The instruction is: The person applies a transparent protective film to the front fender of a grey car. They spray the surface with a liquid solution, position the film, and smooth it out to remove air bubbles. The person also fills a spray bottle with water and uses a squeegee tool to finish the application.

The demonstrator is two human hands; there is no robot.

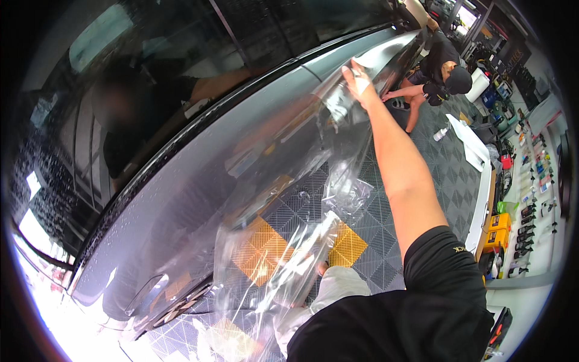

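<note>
My right hand [359, 82] grips the upper edge of a large sheet of clear film [335, 196], my arm stretched up along the side of a dark grey car [151, 187]. The film hangs in loose, glossy folds beside the lower body panels and down over the floor by my legs. Water droplets speckle the dark window glass [48, 211] and its trim at the left. My left hand is out of view.
A co-worker [446, 66] in black bends at the car's far end, near the film. A white bottle [440, 134] and white boards [467, 145] lie on the tiled floor [452, 193]. Yellow cases [496, 232] and shelves of tools [531, 211] line the right wall.
</note>
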